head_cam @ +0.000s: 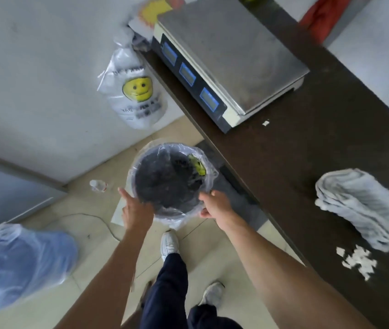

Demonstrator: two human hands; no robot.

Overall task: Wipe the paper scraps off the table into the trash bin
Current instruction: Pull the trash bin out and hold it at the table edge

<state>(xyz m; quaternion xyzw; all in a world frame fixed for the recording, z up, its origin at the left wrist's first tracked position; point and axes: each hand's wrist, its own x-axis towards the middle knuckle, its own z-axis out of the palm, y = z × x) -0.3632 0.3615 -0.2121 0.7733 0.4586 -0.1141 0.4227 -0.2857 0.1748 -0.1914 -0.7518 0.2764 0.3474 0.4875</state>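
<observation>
A person stands over a round black bin [165, 184] on the tiled floor, both hands at its near rim. The left hand [137, 211] rests against the rim's left side, fingers curled on the clear liner, forefinger stretched out along the edge. The right hand [216, 205] closes on the rim's right side, thumb and fingers pinching the liner. The bin sits on the floor just beside the left edge of the dark surface [307, 148], with something yellow-green lying against its inner wall.

On the surface, a cluster of white paper scraps [358, 260] lies near the right edge, at the near end. A folded white cloth [359, 205] lies just beyond them, close to the pile; blur hides whether they touch. One stray scrap [265, 123] lies farther up, just off the near corner of a steel scale [231, 55] that takes up the far end.

A plastic bag printed with a yellow smiley [134, 91] hangs from the surface's far left corner. A small bottle [98, 185] lies on the floor left of the bin, and a blue bundle in clear plastic [17, 264] sits lower left. White shoes and dark trousers show below the forearms.
</observation>
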